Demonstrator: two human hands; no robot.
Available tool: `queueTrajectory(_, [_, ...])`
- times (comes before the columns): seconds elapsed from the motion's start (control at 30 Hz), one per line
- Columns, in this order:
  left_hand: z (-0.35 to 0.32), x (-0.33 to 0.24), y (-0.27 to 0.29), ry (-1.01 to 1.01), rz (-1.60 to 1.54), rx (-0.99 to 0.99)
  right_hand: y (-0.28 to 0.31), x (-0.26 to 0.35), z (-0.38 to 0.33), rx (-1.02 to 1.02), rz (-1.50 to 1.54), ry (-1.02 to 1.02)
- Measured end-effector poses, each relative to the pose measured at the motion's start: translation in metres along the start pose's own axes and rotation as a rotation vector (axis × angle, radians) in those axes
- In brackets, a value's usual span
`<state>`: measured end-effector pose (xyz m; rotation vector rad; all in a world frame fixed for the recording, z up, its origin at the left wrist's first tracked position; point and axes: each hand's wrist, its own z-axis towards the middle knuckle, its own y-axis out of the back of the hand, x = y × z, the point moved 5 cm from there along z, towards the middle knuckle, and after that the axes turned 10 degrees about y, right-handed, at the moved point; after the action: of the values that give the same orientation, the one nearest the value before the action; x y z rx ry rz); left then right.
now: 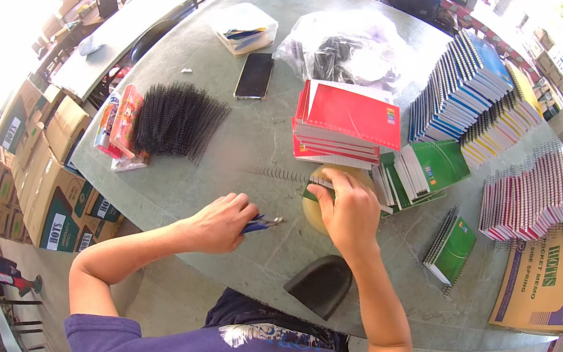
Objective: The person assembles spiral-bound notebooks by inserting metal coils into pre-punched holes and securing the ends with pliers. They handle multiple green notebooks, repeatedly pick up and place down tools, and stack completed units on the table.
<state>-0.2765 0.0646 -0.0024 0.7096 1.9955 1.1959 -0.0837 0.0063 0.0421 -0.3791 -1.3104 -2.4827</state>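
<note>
My left hand [218, 222] is closed around small pliers with blue handles [256, 225], their metal jaws pointing right. My right hand [352, 216] pinches a small green notebook [311, 193], mostly hidden under the fingers. From the notebook's edge a dark spiral coil [271, 172] sticks out leftward, its far end blurred. Beneath that hand lies a round yellowish thing [316, 214], partly covered. Just behind stands a stack of red notebooks [348, 117]. Loose green notebooks [436, 166] lie to its right, and a coil-bound green notebook [452, 249] rests farther right.
A heap of black coils [177, 120] lies left beside a red packet [124, 120]. Farther back are a phone [255, 76], a plastic tub [244, 28] and a clear bag [360, 42]. Bound blue [459, 86] and red-edged notebooks [530, 195] and a carton [553, 260] stand right. A dark wedge-shaped piece [320, 284] sits near the table edge.
</note>
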Motion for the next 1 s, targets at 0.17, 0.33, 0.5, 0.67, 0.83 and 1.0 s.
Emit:
queueTrajectory(0.17, [0.004,-0.04,0.073,0.021,-0.304,-0.264,0.0,-0.003,-0.002,-0.054,0.072,0.028])
queueTrajectory(0.33, [0.015,-0.042,0.072,0.071,-0.01,-0.241,0.001,-0.003,-0.002,-0.062,0.114,-0.017])
queueTrajectory(0.5, [0.017,-0.048,0.079,0.05,0.154,-0.27,0.001,0.003,-0.003,-0.157,0.086,0.064])
queueTrajectory(0.67, [0.027,-0.036,0.071,0.056,0.137,-0.288,-0.001,0.003,-0.002,-0.1,0.033,0.07])
queueTrajectory(0.83, [0.02,-0.015,0.037,0.082,0.06,-0.15,0.002,-0.011,0.003,-0.017,0.027,0.013])
queueTrajectory(1.0, [0.011,-0.025,-0.006,-0.12,0.283,-0.615,0.038,-0.032,-0.015,0.161,0.189,-0.26])
